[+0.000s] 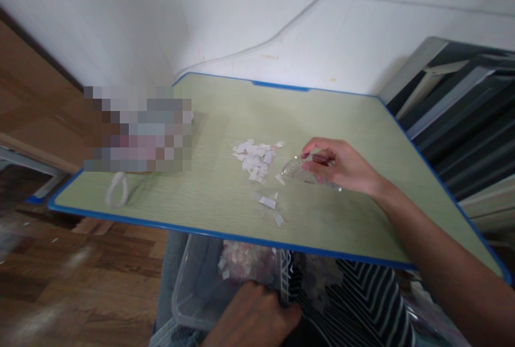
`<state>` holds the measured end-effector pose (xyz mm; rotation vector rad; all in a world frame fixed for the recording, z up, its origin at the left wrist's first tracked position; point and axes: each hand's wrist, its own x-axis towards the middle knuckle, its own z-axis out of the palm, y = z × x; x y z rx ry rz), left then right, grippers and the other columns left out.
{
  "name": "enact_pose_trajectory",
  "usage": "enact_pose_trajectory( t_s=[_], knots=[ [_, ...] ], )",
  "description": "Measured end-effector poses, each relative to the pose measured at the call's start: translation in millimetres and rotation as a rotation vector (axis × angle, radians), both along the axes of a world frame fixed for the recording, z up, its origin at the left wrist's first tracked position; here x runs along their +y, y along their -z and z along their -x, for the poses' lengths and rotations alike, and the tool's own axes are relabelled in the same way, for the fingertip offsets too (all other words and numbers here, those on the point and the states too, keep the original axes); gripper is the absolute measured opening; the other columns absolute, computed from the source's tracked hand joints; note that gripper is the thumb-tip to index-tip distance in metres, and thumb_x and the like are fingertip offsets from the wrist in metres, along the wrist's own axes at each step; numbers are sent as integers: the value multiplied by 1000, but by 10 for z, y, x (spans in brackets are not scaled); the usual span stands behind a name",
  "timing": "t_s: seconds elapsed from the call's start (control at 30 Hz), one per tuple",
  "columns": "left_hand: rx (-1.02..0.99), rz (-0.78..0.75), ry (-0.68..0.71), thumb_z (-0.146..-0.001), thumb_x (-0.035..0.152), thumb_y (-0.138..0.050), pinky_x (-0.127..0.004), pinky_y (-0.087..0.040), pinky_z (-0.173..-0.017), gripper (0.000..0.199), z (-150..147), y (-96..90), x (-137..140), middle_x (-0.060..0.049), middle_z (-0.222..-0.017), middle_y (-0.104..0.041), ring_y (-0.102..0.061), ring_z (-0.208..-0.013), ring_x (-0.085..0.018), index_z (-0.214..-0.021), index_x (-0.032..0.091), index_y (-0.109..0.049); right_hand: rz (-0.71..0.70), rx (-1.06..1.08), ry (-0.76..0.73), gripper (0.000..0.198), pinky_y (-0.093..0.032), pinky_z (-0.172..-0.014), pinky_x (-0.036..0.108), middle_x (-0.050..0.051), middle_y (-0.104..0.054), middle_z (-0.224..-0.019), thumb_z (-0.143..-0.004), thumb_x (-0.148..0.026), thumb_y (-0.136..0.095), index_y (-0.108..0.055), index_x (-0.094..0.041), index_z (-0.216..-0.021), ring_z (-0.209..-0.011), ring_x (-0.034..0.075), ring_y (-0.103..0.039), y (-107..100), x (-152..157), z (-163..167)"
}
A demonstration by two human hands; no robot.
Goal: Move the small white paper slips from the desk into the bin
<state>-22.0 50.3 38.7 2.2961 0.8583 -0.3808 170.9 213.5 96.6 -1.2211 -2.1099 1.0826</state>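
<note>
My right hand (333,163) pinches a clear plastic protractor (295,171) between thumb and fingers, its straight edge toward me, just right of a pile of white paper scraps (255,159). A few loose paper scraps (268,202) lie nearer the table's front edge. Below that edge, my left hand (257,315) is closed at the near right side of a clear plastic box (189,282), its fingers curled and partly hidden. Inside the box sits a heap of small paper bits (245,261).
The pale green table (341,116) has a blue rim. A pixelated object (139,132) and a white loop (117,190) are at its left. Cardboard (36,95) stands at far left, dark flat panels (470,100) lean at right. A cable (277,36) runs along the wall behind.
</note>
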Motion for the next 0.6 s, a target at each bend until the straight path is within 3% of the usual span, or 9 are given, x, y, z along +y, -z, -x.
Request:
enact_pose_trajectory(
  t_s=[0.1, 0.33, 0.6],
  knots=[
    [8, -32, -17, -89, 20, -51, -32, -48, -60, 13, 3, -7, -31, -8, -79, -67, -64, -76, -26, -91, 18, -64, 63, -114, -57, 11, -29, -37, 16, -8, -42, -44, -79, -23, -58, -51, -16, -82, -38, 5, -40, -113, 31, -154],
    [-44, -107, -61, -88, 24, -54, -28, -41, -57, 12, 25, 5, -65, -6, -76, -66, -64, -72, -23, -88, 20, -65, 447, -325, -519, 17, -33, -41, 16, -5, -48, -54, -78, -29, -61, -57, -13, -84, -44, 5, -46, -285, -49, -272],
    [7, -16, -23, -90, 20, -49, -32, -47, -62, 16, -8, -37, -20, -9, -83, -67, -64, -78, -26, -95, 18, -64, 571, -300, -688, 22, -34, -40, 15, -5, -50, -56, -76, -32, -66, -59, -12, -84, -44, 4, -45, -285, -72, -294]
  ],
)
